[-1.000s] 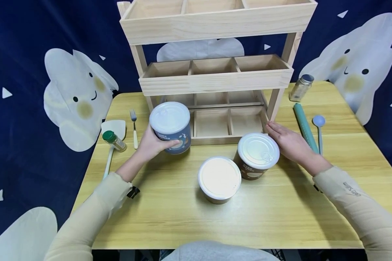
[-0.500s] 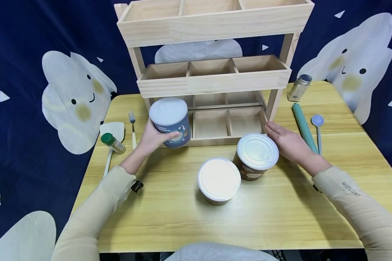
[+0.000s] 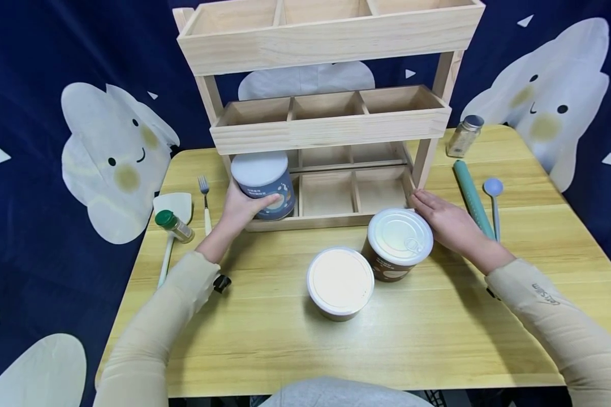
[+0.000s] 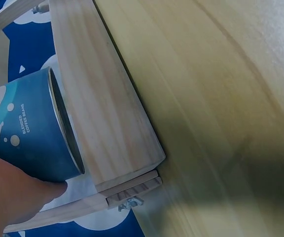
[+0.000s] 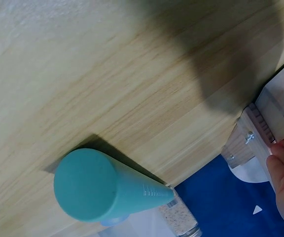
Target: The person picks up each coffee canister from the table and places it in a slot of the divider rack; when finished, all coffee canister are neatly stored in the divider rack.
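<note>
My left hand [image 3: 239, 208] grips a blue can [image 3: 281, 183] with a white lid, its thumb across the front. The can is upright at the left compartment of the bottom tier of a wooden shelf [image 3: 331, 127]. In the left wrist view, the base of the can [image 4: 33, 126], marked as blended coffee beans, shows close over the tier's front board [image 4: 97, 94]. My right hand [image 3: 440, 219] rests with extended fingers against the shelf's lower right front corner. The right wrist view shows those fingers [image 5: 282, 160] at the wooden end piece.
Two brown cans with pale lids, one nearer [image 3: 340, 282] and one by my right hand [image 3: 399, 240], stand in front. Left lie a spatula [image 3: 175, 204], green-capped jar [image 3: 175, 226] and fork [image 3: 205, 203]. Right are a teal rolling pin [image 3: 472, 198], blue spoon [image 3: 494, 195] and glass jar [image 3: 464, 135].
My left hand has carried the blue can back from in front of the shelf to over the bottom tier's left compartment. My right hand has stayed at the shelf's corner.
</note>
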A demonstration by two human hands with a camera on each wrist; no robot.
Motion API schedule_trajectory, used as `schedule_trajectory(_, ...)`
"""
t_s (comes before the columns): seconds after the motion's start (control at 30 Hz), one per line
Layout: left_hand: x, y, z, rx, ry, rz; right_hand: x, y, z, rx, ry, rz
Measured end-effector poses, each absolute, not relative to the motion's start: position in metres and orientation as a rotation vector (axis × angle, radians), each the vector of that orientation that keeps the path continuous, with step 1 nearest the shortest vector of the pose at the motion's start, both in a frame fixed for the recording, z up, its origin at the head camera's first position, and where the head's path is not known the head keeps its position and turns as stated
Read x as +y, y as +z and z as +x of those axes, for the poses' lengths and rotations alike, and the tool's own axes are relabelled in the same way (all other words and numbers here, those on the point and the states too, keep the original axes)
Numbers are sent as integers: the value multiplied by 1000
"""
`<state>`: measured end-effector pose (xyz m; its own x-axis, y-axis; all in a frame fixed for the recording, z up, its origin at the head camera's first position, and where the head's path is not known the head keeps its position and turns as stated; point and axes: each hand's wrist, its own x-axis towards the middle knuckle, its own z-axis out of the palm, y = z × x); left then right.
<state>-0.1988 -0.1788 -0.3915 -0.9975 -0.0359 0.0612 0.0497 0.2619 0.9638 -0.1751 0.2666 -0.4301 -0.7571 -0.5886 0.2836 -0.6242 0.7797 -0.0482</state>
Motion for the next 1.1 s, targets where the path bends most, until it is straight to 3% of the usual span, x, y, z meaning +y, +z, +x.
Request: schedule_trajectory(1.1, -157, -428, -210, -2386, -1673, 171, 268, -431, -175, -2732, 203, 953)
